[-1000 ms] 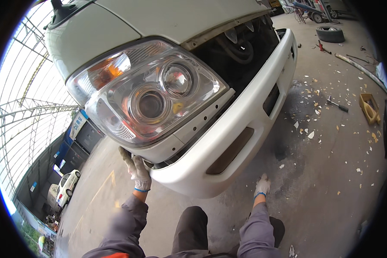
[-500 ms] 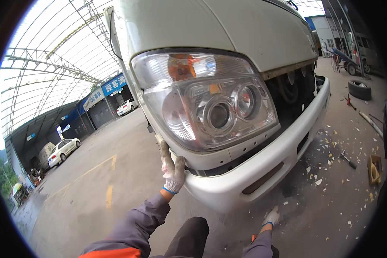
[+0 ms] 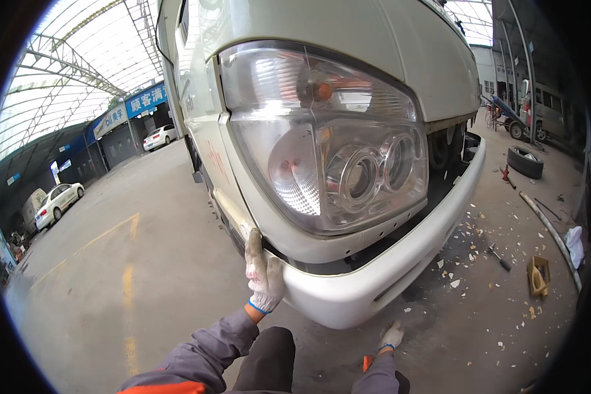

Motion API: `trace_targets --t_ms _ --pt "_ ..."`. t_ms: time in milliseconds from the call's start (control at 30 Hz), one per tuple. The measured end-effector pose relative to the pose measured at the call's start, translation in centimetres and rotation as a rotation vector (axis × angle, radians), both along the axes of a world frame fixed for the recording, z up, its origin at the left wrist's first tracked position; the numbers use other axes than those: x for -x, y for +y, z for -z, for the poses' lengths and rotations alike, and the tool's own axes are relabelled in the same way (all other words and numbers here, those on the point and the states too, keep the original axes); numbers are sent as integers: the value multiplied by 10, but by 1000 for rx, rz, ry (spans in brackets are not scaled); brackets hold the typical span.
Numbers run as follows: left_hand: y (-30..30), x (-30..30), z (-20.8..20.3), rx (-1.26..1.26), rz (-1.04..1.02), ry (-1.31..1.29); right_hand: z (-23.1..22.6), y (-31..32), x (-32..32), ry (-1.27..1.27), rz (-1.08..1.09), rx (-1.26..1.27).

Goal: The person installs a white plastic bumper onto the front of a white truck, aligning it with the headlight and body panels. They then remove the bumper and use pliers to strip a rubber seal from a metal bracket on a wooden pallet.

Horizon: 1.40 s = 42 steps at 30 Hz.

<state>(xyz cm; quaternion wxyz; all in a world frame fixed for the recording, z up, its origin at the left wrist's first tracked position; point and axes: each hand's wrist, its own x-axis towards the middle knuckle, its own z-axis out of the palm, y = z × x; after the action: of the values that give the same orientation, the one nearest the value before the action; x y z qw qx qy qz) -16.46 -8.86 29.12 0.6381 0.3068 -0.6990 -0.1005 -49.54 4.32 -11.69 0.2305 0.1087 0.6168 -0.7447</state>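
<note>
My left hand (image 3: 264,279), in a white knitted glove with soiled fingers, grips the end of the white front bumper (image 3: 348,295). Its fingers point up along the bumper's corner, just below a strip of body trim. Above the bumper is a large clear headlight (image 3: 335,144) in the pale vehicle's front, with a dark gap between the two. Lower and to the right, my right hand (image 3: 391,335), gloved too, is held out beneath the bumper, apart from it. Its fingers are stretched forward and I see nothing in them.
White and yellowish flakes (image 3: 454,284) litter the floor on the right. Among them lie a dark-handled tool (image 3: 500,259) and a yellowish open box (image 3: 538,276). Farther off are a long pole (image 3: 550,226) and a tyre (image 3: 525,162). A white car (image 3: 59,203) is parked far left.
My view has shifted left and closer, showing more of the vehicle's side. My left hand stays on the bumper's end. The right hand appears slightly farther left, still below the bumper.
</note>
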Motion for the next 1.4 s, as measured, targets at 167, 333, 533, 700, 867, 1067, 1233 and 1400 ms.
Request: trace_targets --t_ms 167,333,533,700,867,1067,1233,1400 --pt "0 -7 2 76 2 -40 -61 5 4 423 208 11" --pt "-2 -23 1 100 -20 -58 -292 24 10 809 246 156" --pt "11 -33 -28 96 40 -110 -450 -35 43 1224 101 131" --pt "-27 -66 -123 466 -9 20 -469 -74 95 1293 79 -434" --pt "-66 -74 -248 745 -113 37 -478 -64 101 1274 -84 -648" --pt "-80 -46 -288 837 -157 39 -506 -63 43 1235 -261 -764" --pt "-87 -47 -286 844 -101 81 -499 -68 45 1259 -266 -795" --pt "-93 -55 -281 832 -29 50 -490 -67 60 1292 -254 -689"
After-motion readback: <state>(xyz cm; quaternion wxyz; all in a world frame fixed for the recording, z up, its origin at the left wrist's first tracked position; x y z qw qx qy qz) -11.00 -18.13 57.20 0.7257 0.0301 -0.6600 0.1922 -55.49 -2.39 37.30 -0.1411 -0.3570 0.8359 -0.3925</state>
